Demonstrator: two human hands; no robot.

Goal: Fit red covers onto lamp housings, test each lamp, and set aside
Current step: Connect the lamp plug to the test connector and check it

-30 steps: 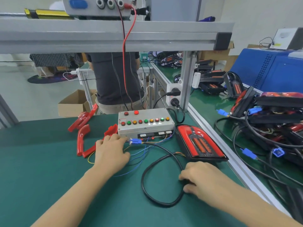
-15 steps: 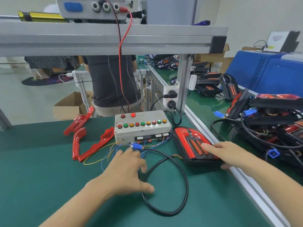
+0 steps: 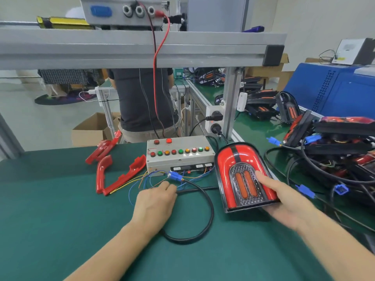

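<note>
Your right-hand fingers (image 3: pixel 263 180) lie spread across the lens of the assembled lamp (image 3: pixel 242 175), index tip beside the two orange strips, while the rest of your right hand (image 3: pixel 288 201) cups its near right edge; the hand is wrapped loosely around the housing and tilts the lens up toward you, though how firm the hold is I cannot tell. Your left hand (image 3: pixel 155 203) rests knuckles-up on the green mat (image 3: pixel 50 230), fingers curled closed at the black cable (image 3: pixel 209 218), just short of the blue connector (image 3: pixel 175 176) that sits beyond your fingertips, in front of the test box (image 3: pixel 179 155). Whether those fingers actually pinch the cable is hidden. This lamp already wears its red cover, so you appear to be at the test step or just finishing it. Next, judging by this, you need to check the lamp's response against the box's buttons, then free the connector with the left fingers and carry the lamp right, toward the pile of finished lamps (image 3: pixel 334 142). Spare red covers (image 3: pixel 119 175) wait to the left of your left hand.
</note>
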